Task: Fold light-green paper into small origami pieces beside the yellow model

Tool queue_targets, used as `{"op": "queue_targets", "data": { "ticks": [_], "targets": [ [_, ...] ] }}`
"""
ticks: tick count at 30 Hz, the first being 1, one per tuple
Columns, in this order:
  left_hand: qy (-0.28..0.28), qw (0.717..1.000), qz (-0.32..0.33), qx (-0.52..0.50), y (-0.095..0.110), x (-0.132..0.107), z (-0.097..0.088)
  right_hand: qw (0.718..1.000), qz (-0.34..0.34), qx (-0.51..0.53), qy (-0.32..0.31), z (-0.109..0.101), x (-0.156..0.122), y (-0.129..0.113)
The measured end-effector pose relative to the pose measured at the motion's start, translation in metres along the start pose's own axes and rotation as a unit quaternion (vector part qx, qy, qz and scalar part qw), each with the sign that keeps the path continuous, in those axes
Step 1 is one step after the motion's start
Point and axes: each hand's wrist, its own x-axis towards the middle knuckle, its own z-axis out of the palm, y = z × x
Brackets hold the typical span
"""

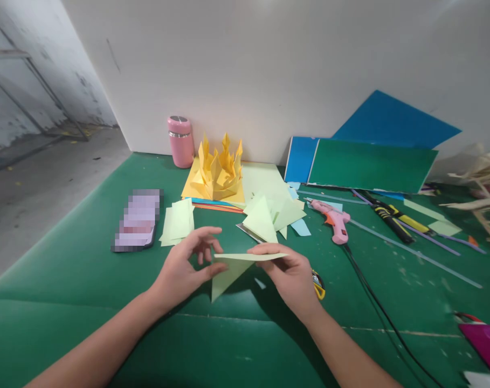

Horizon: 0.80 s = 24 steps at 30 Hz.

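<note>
A pale green sheet of paper (232,269), folded with a triangular flap hanging down, is held above the green table. My right hand (289,275) pinches its right end, fingers along the top and thumb underneath. At the paper's left end is my left hand (188,264), its thumb touching the flap while the other fingers are spread and curved above and behind. Just beyond my hands lie folded pale green paper pieces (261,221) in a loose pile. To the left is a small stack of pale green sheets (178,221).
A yellow folded-paper crown (218,175) stands on yellow paper beside a pink flask (180,143). A phone (138,221) lies left. Rightward are a pink glue gun (334,218) with a trailing cord, glue sticks, pliers (390,218), and green board (372,164) against the wall.
</note>
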Motion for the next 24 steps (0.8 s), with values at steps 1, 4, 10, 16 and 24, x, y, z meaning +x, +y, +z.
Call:
{"op": "queue_targets", "data": {
  "ticks": [1, 4, 10, 16, 24],
  "targets": [
    [-0.007, 1.000, 0.011, 0.019, 0.001, 0.001, -0.001, 1.000, -0.013, 0.007, 0.013, -0.002, 0.000, -0.001],
    [0.005, 0.994, 0.061, 0.093, 0.004, 0.003, -0.006, 0.999, -0.046, -0.019, 0.009, -0.006, 0.000, -0.004],
    [-0.036, 0.961, 0.161, 0.221, -0.004, 0.009, -0.016, 0.943, -0.188, -0.239, -0.136, -0.010, 0.002, 0.001],
    [-0.190, 0.924, 0.190, 0.270, -0.012, 0.011, -0.024, 0.885, -0.254, -0.321, -0.221, -0.011, 0.004, 0.008],
    [-0.221, 0.937, 0.127, 0.241, -0.008, 0.007, -0.016, 0.855, -0.218, -0.365, -0.298, -0.019, 0.008, -0.005]
  ]
}}
